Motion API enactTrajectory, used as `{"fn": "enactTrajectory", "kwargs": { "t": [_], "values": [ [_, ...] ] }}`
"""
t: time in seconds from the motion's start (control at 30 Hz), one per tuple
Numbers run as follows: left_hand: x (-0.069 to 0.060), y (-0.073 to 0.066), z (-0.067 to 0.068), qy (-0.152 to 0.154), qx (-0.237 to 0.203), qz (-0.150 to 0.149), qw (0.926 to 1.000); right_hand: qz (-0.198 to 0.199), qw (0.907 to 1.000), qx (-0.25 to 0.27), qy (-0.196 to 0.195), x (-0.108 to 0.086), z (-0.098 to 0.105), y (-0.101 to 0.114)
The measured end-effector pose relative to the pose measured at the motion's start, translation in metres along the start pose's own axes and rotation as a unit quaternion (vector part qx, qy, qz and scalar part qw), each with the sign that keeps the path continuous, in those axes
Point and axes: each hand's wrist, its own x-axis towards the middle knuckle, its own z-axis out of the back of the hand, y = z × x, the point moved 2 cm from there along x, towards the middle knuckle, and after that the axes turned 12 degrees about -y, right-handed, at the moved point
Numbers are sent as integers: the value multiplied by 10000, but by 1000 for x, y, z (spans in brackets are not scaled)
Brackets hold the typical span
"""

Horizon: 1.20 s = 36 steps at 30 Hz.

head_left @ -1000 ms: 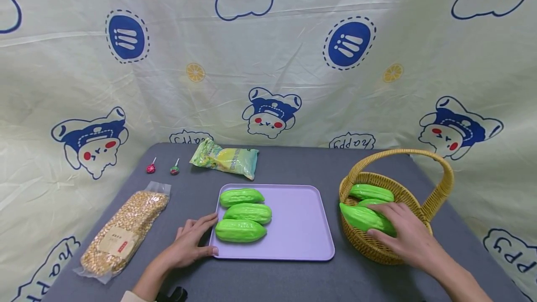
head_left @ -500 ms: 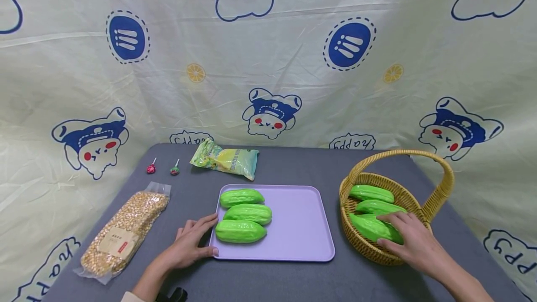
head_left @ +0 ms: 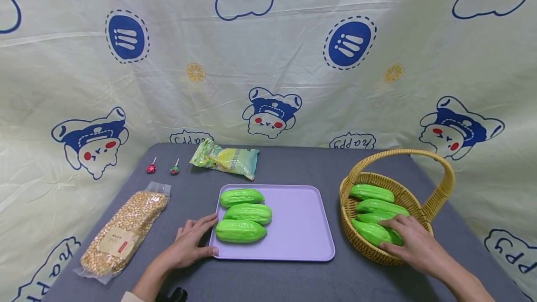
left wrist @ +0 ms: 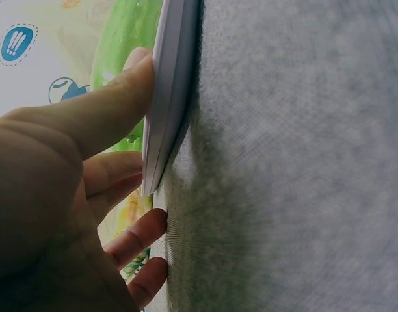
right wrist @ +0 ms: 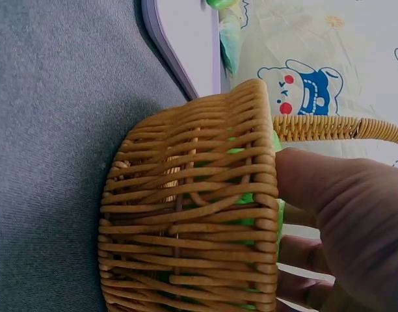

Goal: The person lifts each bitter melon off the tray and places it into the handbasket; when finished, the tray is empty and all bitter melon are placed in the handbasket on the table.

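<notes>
A lilac tray carries three green ridged gourds, the nearest one close to its front left. My left hand rests against the tray's left side, thumb at the front corner and fingers on the left edge; in the left wrist view the hand touches the tray rim. Inside a wicker basket lie several more green gourds. My right hand grips the frontmost gourd there, thumb on its near side. In the right wrist view the basket wall mostly hides that gourd behind the hand.
The basket's tall handle arches over its back and right side. A bag of kernels lies left of my left hand. Behind the tray is a green-yellow packet, with a red lollipop and a green one farther left.
My right hand and the gripped gourd have shifted slightly right and toward the basket's front, uncovering more of the gourds behind. My left hand and the tray stay put.
</notes>
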Motion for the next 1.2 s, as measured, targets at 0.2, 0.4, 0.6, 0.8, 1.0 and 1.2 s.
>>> {"fn": "enactTrajectory", "kwargs": {
  "t": [0.2,0.4,0.6,0.8,1.0,1.2],
  "values": [
    [0,1,0,-3,-8,-11,10000,-39,9994,93,319,3,-2,-5],
    [0,0,0,44,-21,25,10000,8,9980,171,604,6,-4,-6],
    [-1,0,0,1,-45,-41,10000,90,9971,208,732,7,-4,-9],
    [-1,0,0,12,-52,-17,10000,7,9956,400,842,9,-3,-8],
    [0,0,0,18,-22,-13,10000,-10,9949,459,904,9,-4,-9],
    [-1,0,0,-32,-24,-66,10000,-27,9933,516,1037,9,-3,-10]
  ]
}}
